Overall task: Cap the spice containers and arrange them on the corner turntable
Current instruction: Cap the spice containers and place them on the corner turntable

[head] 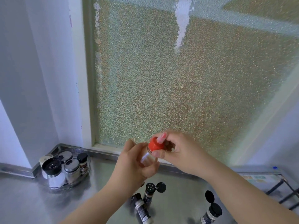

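Near the bottom edge: three dark spice bottles (148,194), two flip lids open, easily toppled by a forearm. Mid-frame: left hand (132,165) gripping spice jar (148,156), right hand (179,151) pinching red cap (155,144); cross-threading or slipping likely. Far left: crowded turntable (80,179).

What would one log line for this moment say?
left hand: holds spice jar | right hand: pinches red cap | turntable: several jars

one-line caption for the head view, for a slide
Left hand holds a spice jar while right hand grips its red cap.
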A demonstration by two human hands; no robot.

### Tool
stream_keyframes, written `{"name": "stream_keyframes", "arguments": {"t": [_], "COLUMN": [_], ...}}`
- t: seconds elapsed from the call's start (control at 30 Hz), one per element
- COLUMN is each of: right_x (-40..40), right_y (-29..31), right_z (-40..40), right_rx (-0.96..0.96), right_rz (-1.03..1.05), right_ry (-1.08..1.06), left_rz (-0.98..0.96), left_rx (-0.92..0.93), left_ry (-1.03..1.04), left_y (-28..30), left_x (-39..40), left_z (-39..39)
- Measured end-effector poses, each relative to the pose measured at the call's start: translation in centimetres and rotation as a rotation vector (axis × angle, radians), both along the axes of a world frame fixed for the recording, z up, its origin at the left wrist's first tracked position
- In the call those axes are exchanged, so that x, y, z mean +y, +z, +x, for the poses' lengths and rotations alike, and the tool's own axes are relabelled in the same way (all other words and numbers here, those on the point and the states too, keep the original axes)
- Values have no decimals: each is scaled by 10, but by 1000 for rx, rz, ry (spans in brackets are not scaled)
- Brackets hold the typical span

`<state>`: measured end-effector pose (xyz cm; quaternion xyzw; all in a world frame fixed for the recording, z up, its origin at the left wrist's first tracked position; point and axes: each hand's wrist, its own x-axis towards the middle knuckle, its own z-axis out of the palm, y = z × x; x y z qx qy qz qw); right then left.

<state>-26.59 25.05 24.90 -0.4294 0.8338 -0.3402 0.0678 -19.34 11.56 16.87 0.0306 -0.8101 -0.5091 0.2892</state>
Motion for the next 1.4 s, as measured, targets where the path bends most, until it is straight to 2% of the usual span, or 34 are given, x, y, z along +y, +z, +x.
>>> {"name": "stream_keyframes", "arguments": {"t": [0.2,0.3,0.5,0.57,0.63,0.8,0.97,1.17,1.4], "right_x": [-43,-82,-161,-187,-216,-296,-357,-380,-377], "right_y": [-20,-32,-76,-85,-92,-106,-149,-205,-216], "right_z": [3,5,1,-6,-15,-41,-56,-65,-73], "right_rx": [-126,-115,-78,-58,-39,-7,-55,-165,-237], "right_rz": [-97,-76,47,86,110,78,126,289,373], "right_ry": [-27,5,67,64,45,37,79,62,66], "left_rz": [58,195,283,325,286,208,133,204,243], "left_rx": [-118,-181,-424,-408,-392,-388,-443,-481,-495], "left_ry": [-33,34,229,320,362,413,433,445,457], "left_y": [-7,-16,-57,-65,-70,-76,-83,-104,-112], "left_x": [-39,-70,-143,-167,-190,-250,-297,-321,-318], "left_z": [6,15,46,60,72,81,65,57,52]}}
